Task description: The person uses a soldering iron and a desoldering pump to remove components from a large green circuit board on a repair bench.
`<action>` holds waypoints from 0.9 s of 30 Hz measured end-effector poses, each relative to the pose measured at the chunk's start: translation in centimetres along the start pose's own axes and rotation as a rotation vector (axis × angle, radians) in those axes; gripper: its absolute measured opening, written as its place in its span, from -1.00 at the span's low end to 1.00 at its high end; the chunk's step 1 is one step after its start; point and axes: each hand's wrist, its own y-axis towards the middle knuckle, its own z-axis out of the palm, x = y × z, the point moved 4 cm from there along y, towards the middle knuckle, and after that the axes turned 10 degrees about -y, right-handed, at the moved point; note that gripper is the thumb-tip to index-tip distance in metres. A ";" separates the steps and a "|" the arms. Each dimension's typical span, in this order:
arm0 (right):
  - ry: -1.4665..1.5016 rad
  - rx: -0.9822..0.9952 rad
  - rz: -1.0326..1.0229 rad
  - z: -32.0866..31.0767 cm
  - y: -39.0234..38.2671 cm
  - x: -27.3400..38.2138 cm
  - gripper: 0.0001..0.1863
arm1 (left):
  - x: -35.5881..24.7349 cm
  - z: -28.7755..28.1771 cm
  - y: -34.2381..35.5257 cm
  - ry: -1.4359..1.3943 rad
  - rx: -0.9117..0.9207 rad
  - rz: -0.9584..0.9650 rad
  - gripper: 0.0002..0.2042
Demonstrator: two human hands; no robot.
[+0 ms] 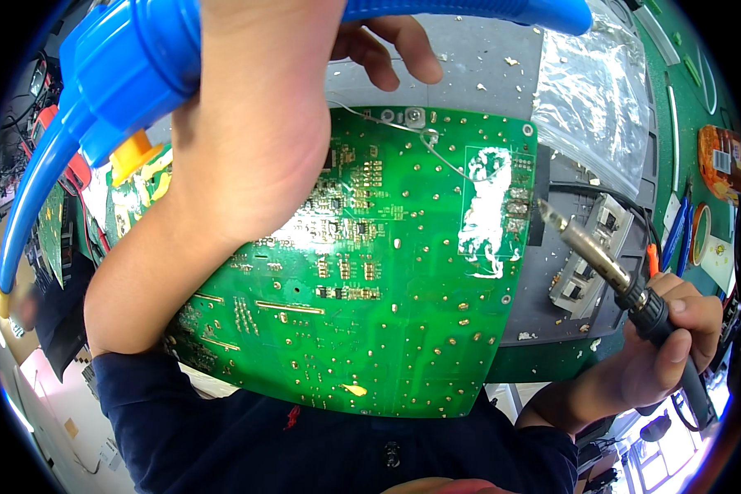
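A large green circuit board (403, 280) lies solder side up in front of me, its near edge reaching my dark shirt. Bright white glare covers part of its right side. My right hand (675, 329) grips a soldering iron (589, 247), whose tip sits just off the board's right edge, beside a row of pads. My left forearm reaches over the board's left half. Beyond its far edge is my left hand (379, 49), two fingers apart and loosely bent; the rest is hidden behind the wrist. From there a thin solder wire (370, 118) curves over the board toward the glare.
A blue hose assembly (132, 66) with a yellow part arches close over the far left. A clear plastic bag (593, 99) lies far right on the grey mat. Beside the iron is a metal bracket with black components (593, 255). Blue-handled tools (679, 226) and a tape roll (700, 235) lie rightward.
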 end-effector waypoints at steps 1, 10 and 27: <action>0.017 0.021 -0.001 0.1 -0.1 0.1 -0.69 | 0.0 0.0 0.0 0.000 0.001 0.000 -0.01; -0.007 0.047 0.047 0.1 -0.1 0.0 -0.65 | 0.1 0.0 -0.1 0.009 0.013 0.002 -0.02; -0.058 -0.029 0.058 0.3 0.0 0.1 -0.57 | 0.0 0.0 -0.3 0.024 0.028 0.004 -0.04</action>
